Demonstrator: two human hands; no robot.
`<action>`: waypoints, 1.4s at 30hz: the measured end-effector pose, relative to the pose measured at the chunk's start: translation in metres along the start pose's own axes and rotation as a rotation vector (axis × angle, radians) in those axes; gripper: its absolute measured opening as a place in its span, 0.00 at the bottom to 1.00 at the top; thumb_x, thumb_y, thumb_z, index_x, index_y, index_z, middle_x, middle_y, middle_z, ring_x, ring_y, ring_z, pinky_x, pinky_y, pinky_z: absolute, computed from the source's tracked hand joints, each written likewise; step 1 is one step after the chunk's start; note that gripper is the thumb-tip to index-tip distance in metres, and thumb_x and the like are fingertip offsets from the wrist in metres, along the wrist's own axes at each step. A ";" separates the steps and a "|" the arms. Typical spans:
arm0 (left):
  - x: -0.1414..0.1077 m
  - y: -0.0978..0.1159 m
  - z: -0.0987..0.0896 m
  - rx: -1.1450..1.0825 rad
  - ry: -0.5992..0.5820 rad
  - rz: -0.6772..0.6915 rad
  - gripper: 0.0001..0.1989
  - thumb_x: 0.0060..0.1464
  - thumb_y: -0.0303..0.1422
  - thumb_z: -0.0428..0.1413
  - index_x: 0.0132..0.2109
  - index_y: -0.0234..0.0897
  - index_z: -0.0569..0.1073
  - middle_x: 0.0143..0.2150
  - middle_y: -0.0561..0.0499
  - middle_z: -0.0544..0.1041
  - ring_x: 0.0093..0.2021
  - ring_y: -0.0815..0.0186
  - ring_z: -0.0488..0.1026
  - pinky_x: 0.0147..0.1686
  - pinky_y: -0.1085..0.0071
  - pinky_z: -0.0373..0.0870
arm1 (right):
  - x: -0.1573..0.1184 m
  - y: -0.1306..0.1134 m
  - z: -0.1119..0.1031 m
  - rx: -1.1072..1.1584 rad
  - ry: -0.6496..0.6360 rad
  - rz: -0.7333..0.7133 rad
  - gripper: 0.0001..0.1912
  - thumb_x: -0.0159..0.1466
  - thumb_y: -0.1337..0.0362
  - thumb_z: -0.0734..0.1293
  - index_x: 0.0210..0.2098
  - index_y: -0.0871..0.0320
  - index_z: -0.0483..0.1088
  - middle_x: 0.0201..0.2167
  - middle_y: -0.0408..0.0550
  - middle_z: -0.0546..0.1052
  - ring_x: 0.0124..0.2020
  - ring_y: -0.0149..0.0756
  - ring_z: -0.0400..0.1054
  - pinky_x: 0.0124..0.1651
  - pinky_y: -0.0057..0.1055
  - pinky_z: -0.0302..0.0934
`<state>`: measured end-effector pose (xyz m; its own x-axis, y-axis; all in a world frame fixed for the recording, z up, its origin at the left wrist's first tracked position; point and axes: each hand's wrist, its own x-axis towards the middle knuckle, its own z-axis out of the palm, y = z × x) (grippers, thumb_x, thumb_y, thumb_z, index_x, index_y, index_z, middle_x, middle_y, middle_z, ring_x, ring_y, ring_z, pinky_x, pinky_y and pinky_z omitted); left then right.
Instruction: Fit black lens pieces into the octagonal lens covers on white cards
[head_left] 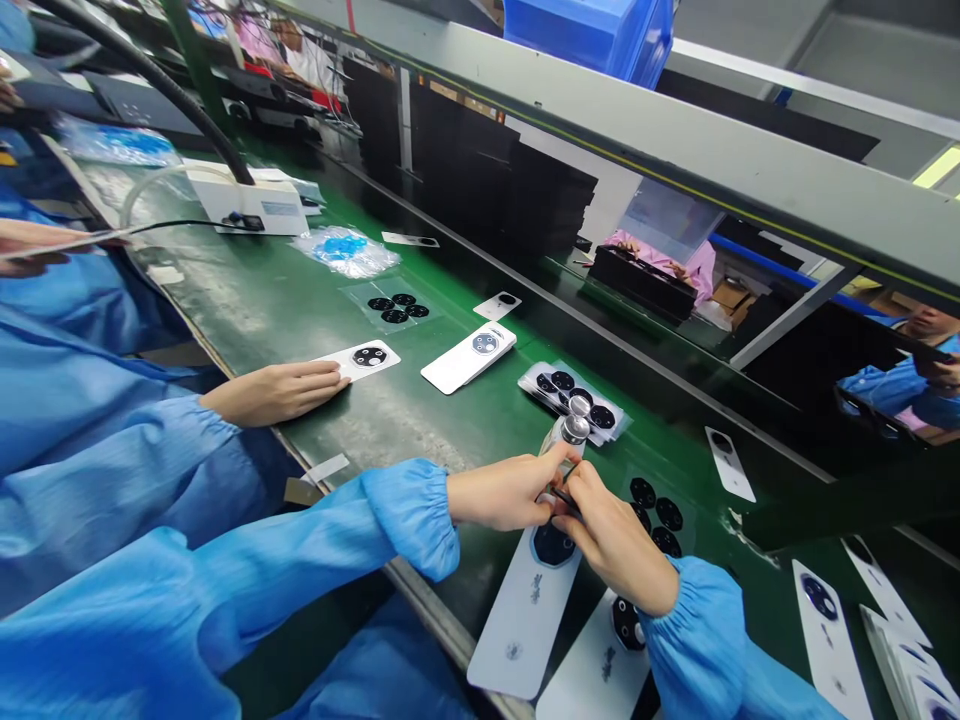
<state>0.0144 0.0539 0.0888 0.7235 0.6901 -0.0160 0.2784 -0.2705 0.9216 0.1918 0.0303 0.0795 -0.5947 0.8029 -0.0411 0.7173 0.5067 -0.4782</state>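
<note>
Left hand (499,492): we pinched a small black piece (564,497) in closed fingertips.
Right hand (615,530): our fingers gripped it too.
White phone back panel (525,622): we had it beneath our hands, at the tabletop's (397,425) near edge.

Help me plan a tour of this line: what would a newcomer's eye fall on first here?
Probably the person's left hand and right hand, meeting just right of centre over a white panel with a dark octagonal patch. Next, the bright blue bin at the top edge, vivid beside the grey beam. Then a co-worker's hand at left, on another white panel on the green table.
</note>
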 end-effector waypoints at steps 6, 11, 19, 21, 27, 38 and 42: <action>-0.001 -0.001 -0.002 0.025 0.019 -0.041 0.25 0.49 0.23 0.48 0.55 0.42 0.59 0.33 0.56 0.73 0.29 0.67 0.67 0.32 0.73 0.60 | -0.001 -0.003 -0.003 0.054 0.044 0.014 0.06 0.61 0.70 0.61 0.34 0.54 0.58 0.37 0.44 0.63 0.34 0.35 0.63 0.34 0.34 0.62; -0.004 -0.005 -0.017 0.067 0.074 -0.070 0.26 0.48 0.23 0.48 0.56 0.38 0.57 0.31 0.56 0.69 0.30 0.67 0.66 0.31 0.73 0.60 | 0.013 0.013 -0.028 0.626 0.460 0.154 0.09 0.62 0.58 0.64 0.28 0.56 0.66 0.33 0.43 0.66 0.31 0.32 0.63 0.37 0.32 0.60; -0.010 0.000 -0.038 0.071 0.126 -0.108 0.26 0.45 0.24 0.49 0.54 0.37 0.58 0.29 0.57 0.69 0.28 0.67 0.65 0.26 0.74 0.57 | 0.049 0.064 -0.018 1.135 0.794 0.276 0.23 0.51 0.44 0.71 0.28 0.59 0.69 0.23 0.41 0.70 0.22 0.28 0.65 0.24 0.27 0.64; -0.012 0.002 -0.038 0.065 0.144 -0.118 0.27 0.46 0.24 0.49 0.55 0.37 0.58 0.29 0.57 0.69 0.29 0.67 0.65 0.26 0.75 0.57 | 0.052 0.068 -0.011 1.171 0.817 0.296 0.23 0.46 0.49 0.76 0.29 0.60 0.70 0.23 0.41 0.72 0.24 0.30 0.68 0.28 0.28 0.68; -0.007 -0.004 -0.038 0.041 0.155 -0.124 0.27 0.45 0.23 0.50 0.55 0.38 0.59 0.29 0.58 0.70 0.28 0.68 0.66 0.26 0.75 0.57 | 0.052 0.070 -0.002 1.203 0.859 0.324 0.21 0.43 0.55 0.78 0.29 0.63 0.72 0.22 0.41 0.74 0.23 0.30 0.71 0.27 0.25 0.70; -0.001 -0.001 -0.036 0.029 0.125 -0.161 0.26 0.45 0.22 0.50 0.54 0.35 0.58 0.30 0.56 0.70 0.28 0.67 0.66 0.25 0.73 0.58 | 0.036 0.045 -0.012 1.176 0.828 0.261 0.19 0.48 0.53 0.75 0.29 0.62 0.72 0.23 0.41 0.74 0.24 0.31 0.71 0.30 0.28 0.69; 0.003 -0.001 -0.034 0.012 0.096 -0.182 0.27 0.43 0.22 0.52 0.53 0.33 0.58 0.29 0.57 0.69 0.28 0.66 0.66 0.25 0.72 0.59 | 0.020 0.019 -0.006 1.087 0.743 0.182 0.14 0.55 0.54 0.72 0.30 0.60 0.72 0.27 0.42 0.73 0.24 0.31 0.70 0.31 0.31 0.68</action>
<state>-0.0053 0.0793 0.1012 0.5970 0.7892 -0.1442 0.4070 -0.1431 0.9022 0.1962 0.0576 0.0747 0.0657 0.9878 0.1408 -0.0955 0.1467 -0.9846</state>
